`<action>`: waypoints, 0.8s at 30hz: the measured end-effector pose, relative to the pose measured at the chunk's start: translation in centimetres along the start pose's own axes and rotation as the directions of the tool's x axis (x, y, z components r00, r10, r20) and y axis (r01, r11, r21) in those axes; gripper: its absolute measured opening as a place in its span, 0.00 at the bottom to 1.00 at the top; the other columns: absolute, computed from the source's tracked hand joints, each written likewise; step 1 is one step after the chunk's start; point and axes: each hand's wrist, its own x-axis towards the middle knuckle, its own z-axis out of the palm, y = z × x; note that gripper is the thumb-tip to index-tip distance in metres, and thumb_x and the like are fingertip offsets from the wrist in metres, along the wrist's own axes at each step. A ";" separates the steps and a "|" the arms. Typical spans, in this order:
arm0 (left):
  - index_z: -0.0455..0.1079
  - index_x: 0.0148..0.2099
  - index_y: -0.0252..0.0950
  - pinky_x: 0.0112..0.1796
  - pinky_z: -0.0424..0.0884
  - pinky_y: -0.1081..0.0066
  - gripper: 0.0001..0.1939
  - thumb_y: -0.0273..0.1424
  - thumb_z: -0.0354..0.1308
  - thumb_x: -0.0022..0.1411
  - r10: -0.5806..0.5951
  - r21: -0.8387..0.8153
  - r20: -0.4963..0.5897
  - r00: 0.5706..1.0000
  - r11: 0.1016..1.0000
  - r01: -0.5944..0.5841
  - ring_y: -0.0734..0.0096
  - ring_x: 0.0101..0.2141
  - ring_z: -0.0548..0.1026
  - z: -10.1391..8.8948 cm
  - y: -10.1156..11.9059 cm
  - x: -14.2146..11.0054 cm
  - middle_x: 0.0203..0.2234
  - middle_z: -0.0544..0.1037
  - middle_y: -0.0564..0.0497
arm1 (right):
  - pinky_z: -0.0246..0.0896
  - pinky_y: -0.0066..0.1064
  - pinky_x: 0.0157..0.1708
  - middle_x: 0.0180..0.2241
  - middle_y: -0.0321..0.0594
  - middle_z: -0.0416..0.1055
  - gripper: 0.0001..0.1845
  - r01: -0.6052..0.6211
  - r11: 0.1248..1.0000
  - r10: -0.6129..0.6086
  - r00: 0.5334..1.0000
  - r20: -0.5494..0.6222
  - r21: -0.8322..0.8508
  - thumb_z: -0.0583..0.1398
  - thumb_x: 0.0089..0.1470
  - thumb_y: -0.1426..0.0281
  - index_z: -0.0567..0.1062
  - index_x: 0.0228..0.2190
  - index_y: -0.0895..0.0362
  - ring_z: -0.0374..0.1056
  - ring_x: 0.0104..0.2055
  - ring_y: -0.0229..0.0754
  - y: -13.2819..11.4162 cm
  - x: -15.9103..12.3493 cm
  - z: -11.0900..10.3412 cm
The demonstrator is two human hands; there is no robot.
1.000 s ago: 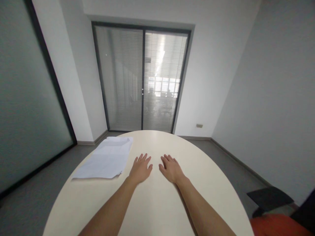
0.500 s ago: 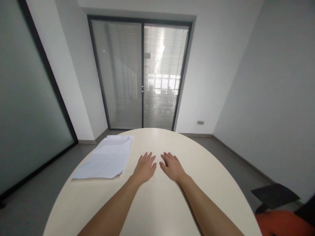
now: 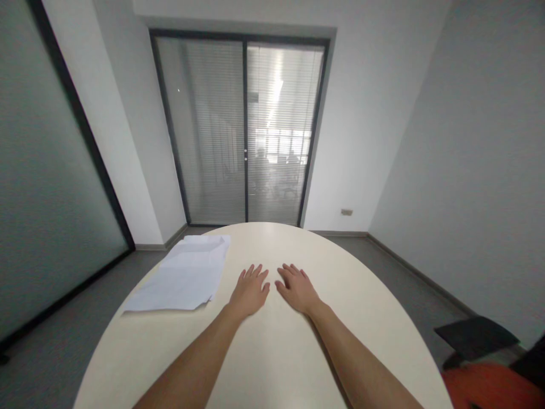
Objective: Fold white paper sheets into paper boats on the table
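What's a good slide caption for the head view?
Left hand and right hand, palms down over a cream round-edged tabletop, white paper sheets at left.

Small office, pale rounded table (image 3: 268,363) at six o'clock, slatted blinds (image 3: 213,136) at twelve; orange-seated chair (image 3: 489,386) at four

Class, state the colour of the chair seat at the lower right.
Orange-red; the chair seat shows best in the head view.
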 end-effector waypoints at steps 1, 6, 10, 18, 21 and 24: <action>0.60 0.67 0.39 0.64 0.50 0.50 0.26 0.39 0.42 0.71 -0.003 0.002 0.002 1.000 1.000 0.003 0.53 0.67 0.53 0.0 0.0 0.0 0.68 0.58 0.46 | 0.37 0.51 0.66 0.67 0.48 0.55 0.30 0.000 1.000 0.000 1.000 0.000 0.000 0.51 0.63 0.58 0.65 0.62 0.56 0.45 0.70 0.54 0.0 0.0 0.0; 0.61 0.66 0.40 0.64 0.51 0.50 0.26 0.39 0.42 0.71 -0.002 0.005 -0.004 1.000 1.000 0.002 0.54 0.67 0.54 -0.1 0.4 -0.2 0.67 0.59 0.46 | 0.36 0.50 0.67 0.67 0.48 0.55 0.30 -0.007 1.000 0.007 1.000 0.003 0.004 0.51 0.63 0.58 0.65 0.62 0.56 0.45 0.70 0.53 0.0 -0.2 -0.2; 0.62 0.65 0.37 0.63 0.54 0.54 0.25 0.36 0.45 0.69 -0.019 0.019 -0.068 0.997 1.000 0.020 0.55 0.65 0.58 -0.9 1.1 -0.6 0.65 0.63 0.44 | 0.36 0.50 0.67 0.67 0.47 0.55 0.30 -0.002 1.000 0.002 1.000 -0.005 0.002 0.51 0.63 0.57 0.65 0.62 0.56 0.45 0.70 0.53 0.1 -0.3 -0.3; 0.67 0.61 0.33 0.60 0.56 0.56 0.24 0.35 0.51 0.66 -0.253 0.135 -0.271 0.929 0.945 0.298 0.50 0.63 0.60 -6.2 1.1 -0.6 0.65 0.61 0.38 | 0.36 0.51 0.66 0.67 0.47 0.55 0.29 -0.010 1.000 0.010 1.000 0.003 0.000 0.51 0.63 0.57 0.65 0.61 0.55 0.45 0.70 0.54 -0.1 -0.8 -0.5; 0.64 0.64 0.35 0.59 0.57 0.53 0.26 0.39 0.51 0.66 -0.377 0.150 -0.270 0.886 0.892 0.426 0.43 0.64 0.57 -6.7 -0.3 -0.7 0.67 0.57 0.36 | 0.36 0.50 0.67 0.67 0.47 0.55 0.29 -0.008 1.000 0.008 1.000 0.008 0.002 0.51 0.63 0.57 0.65 0.61 0.55 0.45 0.70 0.54 -0.2 -1.2 -0.9; 0.57 0.68 0.37 0.56 0.57 0.44 0.32 0.42 0.52 0.65 -0.534 0.170 -0.237 0.811 0.799 0.576 0.30 0.64 0.54 -5.8 -2.2 -1.1 0.69 0.50 0.33 | 0.36 0.50 0.67 0.67 0.47 0.55 0.29 -0.003 1.000 0.003 1.000 0.005 0.001 0.51 0.63 0.57 0.66 0.61 0.56 0.45 0.70 0.54 -0.3 -1.4 -1.1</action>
